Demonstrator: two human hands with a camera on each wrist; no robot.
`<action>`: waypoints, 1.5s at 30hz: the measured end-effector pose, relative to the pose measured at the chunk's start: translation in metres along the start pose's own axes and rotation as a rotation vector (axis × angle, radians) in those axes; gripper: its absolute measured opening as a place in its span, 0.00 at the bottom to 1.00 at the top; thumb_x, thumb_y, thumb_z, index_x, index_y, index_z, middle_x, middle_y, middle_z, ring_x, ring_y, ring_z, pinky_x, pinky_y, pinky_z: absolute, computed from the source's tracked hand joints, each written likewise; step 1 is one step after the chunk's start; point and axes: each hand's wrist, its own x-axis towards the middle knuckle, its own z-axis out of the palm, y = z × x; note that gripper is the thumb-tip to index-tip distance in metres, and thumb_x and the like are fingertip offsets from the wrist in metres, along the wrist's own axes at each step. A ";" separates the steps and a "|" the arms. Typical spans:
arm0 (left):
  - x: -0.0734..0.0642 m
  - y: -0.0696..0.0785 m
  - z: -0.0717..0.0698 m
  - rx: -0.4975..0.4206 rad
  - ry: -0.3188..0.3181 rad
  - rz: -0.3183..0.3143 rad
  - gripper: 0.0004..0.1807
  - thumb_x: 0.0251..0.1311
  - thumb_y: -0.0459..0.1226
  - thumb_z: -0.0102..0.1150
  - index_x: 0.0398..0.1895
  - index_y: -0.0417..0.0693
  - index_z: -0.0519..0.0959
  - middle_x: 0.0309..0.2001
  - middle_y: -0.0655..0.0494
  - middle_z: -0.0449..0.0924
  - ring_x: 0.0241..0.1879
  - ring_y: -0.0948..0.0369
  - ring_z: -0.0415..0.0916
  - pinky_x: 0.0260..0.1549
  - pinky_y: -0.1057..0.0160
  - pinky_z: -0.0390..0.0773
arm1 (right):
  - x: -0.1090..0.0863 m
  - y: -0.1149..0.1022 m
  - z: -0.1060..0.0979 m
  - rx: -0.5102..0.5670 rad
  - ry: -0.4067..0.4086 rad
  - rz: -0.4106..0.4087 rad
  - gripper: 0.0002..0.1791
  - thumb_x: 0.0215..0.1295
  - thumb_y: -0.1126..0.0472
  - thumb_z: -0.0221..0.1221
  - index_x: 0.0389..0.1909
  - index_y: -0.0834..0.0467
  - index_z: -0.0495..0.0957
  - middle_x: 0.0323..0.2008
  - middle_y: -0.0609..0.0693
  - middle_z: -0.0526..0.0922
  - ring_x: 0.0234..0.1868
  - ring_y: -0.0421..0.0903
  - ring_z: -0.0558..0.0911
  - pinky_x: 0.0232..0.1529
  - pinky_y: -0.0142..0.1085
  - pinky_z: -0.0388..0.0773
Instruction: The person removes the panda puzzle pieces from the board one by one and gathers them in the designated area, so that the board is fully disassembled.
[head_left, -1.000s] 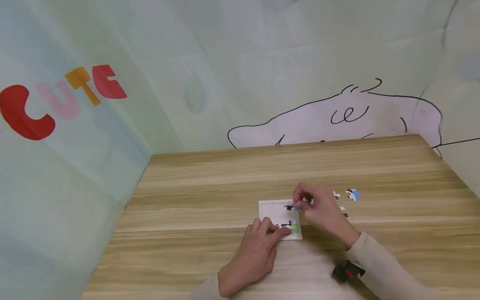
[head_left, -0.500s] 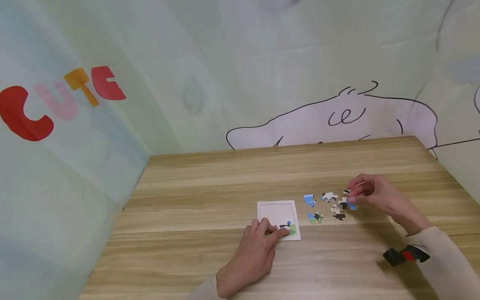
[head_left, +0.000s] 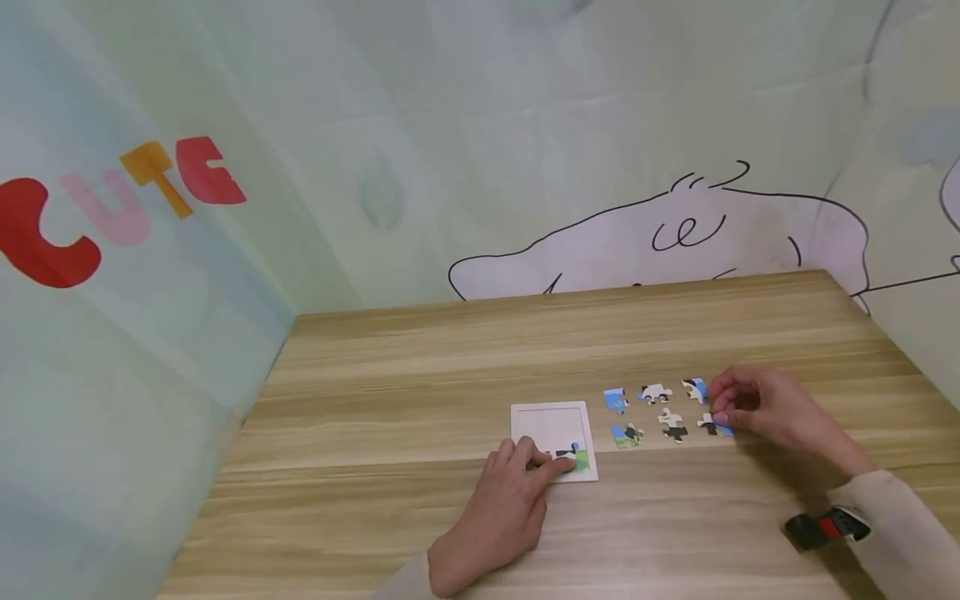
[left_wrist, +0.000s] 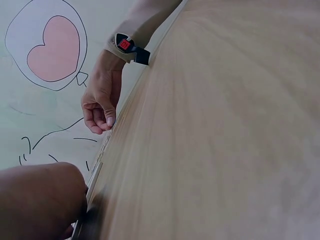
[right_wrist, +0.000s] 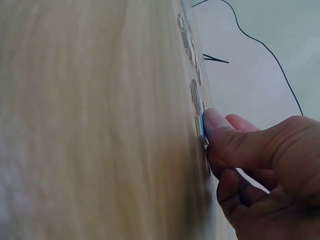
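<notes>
A white square puzzle tray lies on the table, with a few green, black and white pieces at its lower right. My left hand rests on the tray's lower part, fingertips pressing near those pieces and hiding some. Right of the tray, my right hand pinches a black, white and blue jigsaw piece at tabletop level. The right wrist view shows the thumb and fingertips at that piece's edge.
Several loose jigsaw pieces lie between the tray and my right hand, including a blue corner piece, a panda-face piece and a black and white piece. Beyond the wooden table hangs a printed cloth.
My right hand has moved from above the tray, carrying a piece, to the loose pieces at the right. The piece is now lower and farther right. My left hand stays on the tray.
</notes>
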 end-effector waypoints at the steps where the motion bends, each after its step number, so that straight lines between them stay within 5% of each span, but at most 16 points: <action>1: 0.000 0.000 0.000 0.002 0.002 0.001 0.29 0.61 0.31 0.64 0.64 0.66 0.84 0.51 0.59 0.79 0.41 0.62 0.64 0.42 0.69 0.60 | 0.000 0.001 0.000 -0.002 0.004 -0.017 0.13 0.63 0.72 0.72 0.47 0.61 0.84 0.38 0.48 0.89 0.37 0.30 0.82 0.41 0.27 0.80; 9: -0.001 -0.004 0.001 -0.012 0.013 0.007 0.30 0.61 0.30 0.63 0.66 0.66 0.84 0.52 0.59 0.80 0.42 0.61 0.65 0.43 0.68 0.61 | -0.001 0.007 -0.001 -0.031 0.053 -0.112 0.12 0.62 0.69 0.73 0.44 0.55 0.86 0.36 0.42 0.90 0.37 0.29 0.84 0.43 0.25 0.79; 15: -0.002 -0.003 -0.003 -0.029 0.014 0.000 0.30 0.61 0.29 0.63 0.65 0.65 0.84 0.53 0.59 0.80 0.47 0.60 0.69 0.48 0.62 0.65 | -0.004 -0.005 -0.002 -0.060 0.120 -0.094 0.10 0.65 0.63 0.73 0.45 0.52 0.86 0.35 0.41 0.89 0.36 0.30 0.81 0.41 0.26 0.75; 21: -0.008 0.020 -0.013 0.210 -0.089 -0.029 0.24 0.74 0.43 0.58 0.72 0.62 0.78 0.65 0.56 0.77 0.61 0.57 0.73 0.59 0.51 0.71 | 0.003 -0.043 0.010 -0.034 0.203 -0.149 0.09 0.65 0.65 0.73 0.44 0.55 0.87 0.33 0.42 0.88 0.35 0.31 0.82 0.38 0.28 0.76; 27: -0.022 0.049 -0.007 0.333 -0.116 -0.047 0.33 0.79 0.56 0.47 0.78 0.51 0.72 0.73 0.50 0.74 0.68 0.54 0.71 0.59 0.52 0.72 | 0.021 -0.087 0.035 0.171 0.058 -0.130 0.11 0.68 0.65 0.71 0.49 0.59 0.86 0.38 0.47 0.90 0.39 0.38 0.85 0.45 0.30 0.80; 33: -0.030 0.057 0.004 0.379 -0.086 -0.068 0.36 0.79 0.62 0.43 0.81 0.54 0.69 0.77 0.49 0.72 0.71 0.51 0.71 0.57 0.49 0.72 | 0.046 -0.127 0.079 0.301 -0.168 -0.103 0.10 0.74 0.62 0.66 0.52 0.61 0.85 0.44 0.54 0.90 0.45 0.46 0.85 0.46 0.33 0.81; 37: -0.032 0.059 0.007 0.399 -0.078 -0.089 0.36 0.79 0.64 0.42 0.81 0.57 0.69 0.78 0.49 0.71 0.71 0.50 0.70 0.56 0.47 0.71 | 0.063 -0.145 0.110 0.300 -0.302 -0.142 0.09 0.76 0.66 0.62 0.52 0.60 0.85 0.46 0.54 0.92 0.46 0.44 0.87 0.47 0.33 0.81; 45: -0.033 0.061 0.011 0.416 -0.057 -0.090 0.36 0.77 0.66 0.41 0.80 0.62 0.69 0.76 0.50 0.72 0.70 0.48 0.70 0.52 0.44 0.70 | 0.074 -0.162 0.127 0.240 -0.363 -0.168 0.10 0.77 0.69 0.57 0.51 0.58 0.84 0.38 0.50 0.94 0.40 0.40 0.87 0.41 0.34 0.78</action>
